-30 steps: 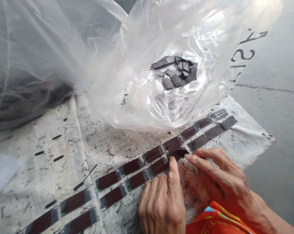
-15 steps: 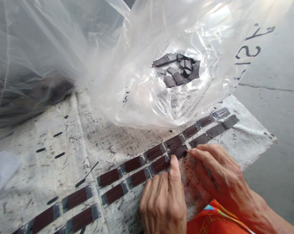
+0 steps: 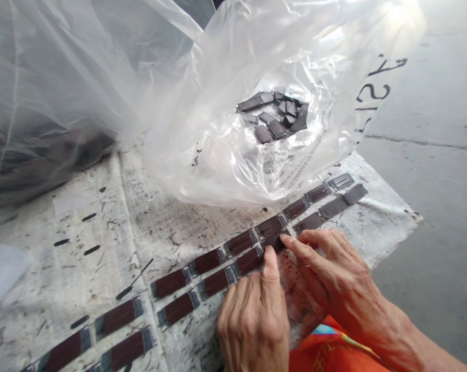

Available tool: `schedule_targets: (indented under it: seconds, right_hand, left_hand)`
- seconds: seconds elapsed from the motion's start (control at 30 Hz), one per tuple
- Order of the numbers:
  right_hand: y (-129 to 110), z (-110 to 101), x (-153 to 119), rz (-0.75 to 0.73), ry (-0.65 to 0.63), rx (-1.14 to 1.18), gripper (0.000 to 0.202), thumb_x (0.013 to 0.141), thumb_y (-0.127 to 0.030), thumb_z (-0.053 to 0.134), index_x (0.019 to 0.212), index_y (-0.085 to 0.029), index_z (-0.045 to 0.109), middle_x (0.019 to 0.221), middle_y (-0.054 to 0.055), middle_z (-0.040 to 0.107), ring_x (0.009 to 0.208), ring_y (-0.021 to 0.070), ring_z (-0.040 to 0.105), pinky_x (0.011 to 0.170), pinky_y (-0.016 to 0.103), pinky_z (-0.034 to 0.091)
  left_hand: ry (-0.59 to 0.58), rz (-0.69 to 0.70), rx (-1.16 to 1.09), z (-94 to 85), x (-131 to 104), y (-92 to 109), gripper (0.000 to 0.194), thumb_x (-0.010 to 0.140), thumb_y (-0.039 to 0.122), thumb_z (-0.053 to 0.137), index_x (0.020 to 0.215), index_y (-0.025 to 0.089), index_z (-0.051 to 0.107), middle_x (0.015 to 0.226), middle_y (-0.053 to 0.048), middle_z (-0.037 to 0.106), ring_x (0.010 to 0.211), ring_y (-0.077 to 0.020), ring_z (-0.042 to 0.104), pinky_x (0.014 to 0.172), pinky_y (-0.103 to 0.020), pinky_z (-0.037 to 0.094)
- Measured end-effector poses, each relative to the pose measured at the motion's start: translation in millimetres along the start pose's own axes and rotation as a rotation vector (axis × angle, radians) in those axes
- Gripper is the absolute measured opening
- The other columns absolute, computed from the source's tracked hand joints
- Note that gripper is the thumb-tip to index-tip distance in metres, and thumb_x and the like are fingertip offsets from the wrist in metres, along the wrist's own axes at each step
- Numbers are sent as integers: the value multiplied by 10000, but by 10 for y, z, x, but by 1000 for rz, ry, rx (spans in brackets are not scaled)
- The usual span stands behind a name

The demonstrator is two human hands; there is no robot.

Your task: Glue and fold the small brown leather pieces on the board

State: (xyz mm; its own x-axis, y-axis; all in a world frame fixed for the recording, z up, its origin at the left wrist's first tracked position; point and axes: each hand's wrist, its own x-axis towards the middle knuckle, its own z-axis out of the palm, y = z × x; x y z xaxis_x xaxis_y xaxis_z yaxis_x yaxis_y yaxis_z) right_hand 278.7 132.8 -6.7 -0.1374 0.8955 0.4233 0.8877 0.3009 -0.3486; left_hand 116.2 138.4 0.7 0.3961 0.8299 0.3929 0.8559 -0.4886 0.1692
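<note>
Since half a second ago, the right hand point(image 3: 336, 268) has slid leftward, so that its index fingertip is now just beside the left index fingertip, and the whole view has shifted slightly. Both fingertips touch a small grey rectangular piece point(image 3: 277, 241), just right of the frame's centre and partly covered by the fingers. The left hand point(image 3: 254, 315), at bottom centre, points its index finger at the piece's near edge, its other fingers curled under; whether they hold anything cannot be told. The right hand, at lower right, is bent with its index finger reaching out; its thumb is hidden, so a pinch cannot be confirmed. The piece lies in the nearer of two rows of dark brown and grey rectangles point(image 3: 173, 283) running diagonally from lower left to middle right, on a stained whitish cloth point(image 3: 384, 204). A translucent plastic bag point(image 3: 190, 160) fills the upper centre, a cluster of dark pieces point(image 3: 275, 129) showing through its opening. Another clear bag point(image 3: 74, 67) occupies the upper left. Orange fabric point(image 3: 330, 354) shows at bottom right, and grey floor point(image 3: 446, 217) lies along the right edge.
</note>
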Motion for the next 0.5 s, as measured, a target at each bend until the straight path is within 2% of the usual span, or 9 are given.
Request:
schedule_targets:
  seconds: [0.1,0.2,0.37,0.43,0.5]
  right_hand:
    - [-8,-9,-1,-8,-10,-15,266,912,-108,479,1139,-159,608,953,113,665,824,197,647,676,328,575]
    - [-7,-12,-46,2,45,9,253,904,-103,480,1117,-145,610,970,126,659,867,209,657,705,332,583]
    - [31,-38,-207,30,157,146,312,874,-63,502,1126,-197,628,992,92,648,864,178,660,704,289,557]
    - [73,-44,-254,18,168,121,367,856,-46,509,1164,-209,624,1028,96,669,930,207,649,772,341,540]
    - [127,-34,-279,13,114,35,398,869,-83,514,1244,-188,591,1161,130,668,1096,270,601,882,429,500]
  left_hand:
    - [8,18,16,-1,25,-18,290,929,55,496,1193,105,605,638,14,621,543,-151,566,594,-314,368]
    - [20,44,12,-17,61,-35,274,918,45,493,1160,94,612,626,17,626,524,-148,581,575,-303,392]
    - [27,58,40,-36,73,-28,272,929,55,457,1154,90,606,628,12,645,522,-158,603,552,-303,417]
    - [22,63,48,-36,64,-23,278,938,62,432,1156,93,602,641,3,659,528,-160,615,549,-302,423]
    - [13,61,56,-36,54,-22,285,942,67,418,1161,102,597,670,-9,683,539,-162,629,550,-298,430]
